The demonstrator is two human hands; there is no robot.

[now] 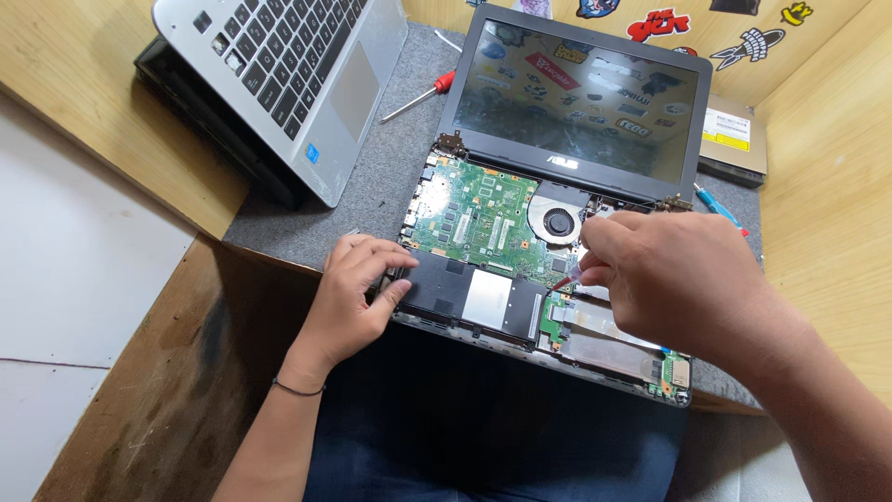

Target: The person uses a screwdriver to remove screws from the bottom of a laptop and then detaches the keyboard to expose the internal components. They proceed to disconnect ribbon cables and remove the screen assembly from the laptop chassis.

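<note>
Keep your left hand [358, 288] pressing flat on the front-left corner of the opened black laptop base [465, 297] at frame centre, while your right hand [664, 279], pinching a small red-handled screwdriver [569, 275], stays upright over the green motherboard [478, 218].

Opened laptop [520, 251] and red-handled tool [569, 274]

The laptop lay on the grey mat [372, 186], keyboard cover off, green board and round fan bare, screen tilted back; the tool's tip met the board.
</note>
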